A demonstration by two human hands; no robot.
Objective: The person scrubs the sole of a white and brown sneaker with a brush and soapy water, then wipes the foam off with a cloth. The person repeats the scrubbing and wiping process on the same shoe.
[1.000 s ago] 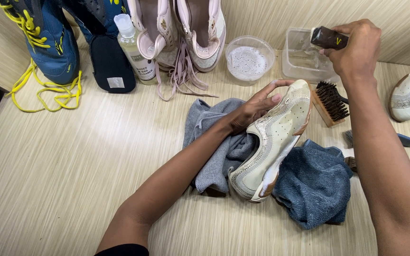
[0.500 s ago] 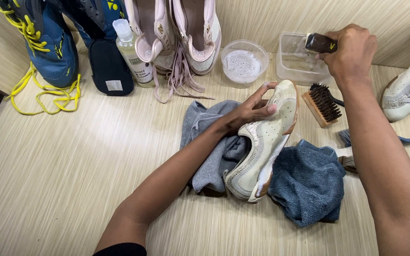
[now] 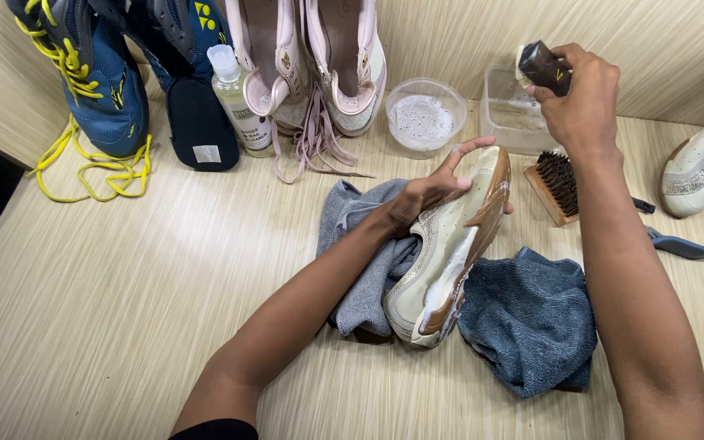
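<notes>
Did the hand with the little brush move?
Yes. The right hand with the small brush moved left, over the clear square tub.

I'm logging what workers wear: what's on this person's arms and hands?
Both forearms are bare. The left hand and right hand show no gloves, rings or watch. A black sleeve edge shows at the left upper arm.

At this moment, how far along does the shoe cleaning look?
Done: the shoe shows foam on its side, so scrubbing has started. In hand: the left hand steadies it on the cloths while the right hand holds a brush over the tub. Left: foam not wiped off; another white shoe waits aside.
</notes>
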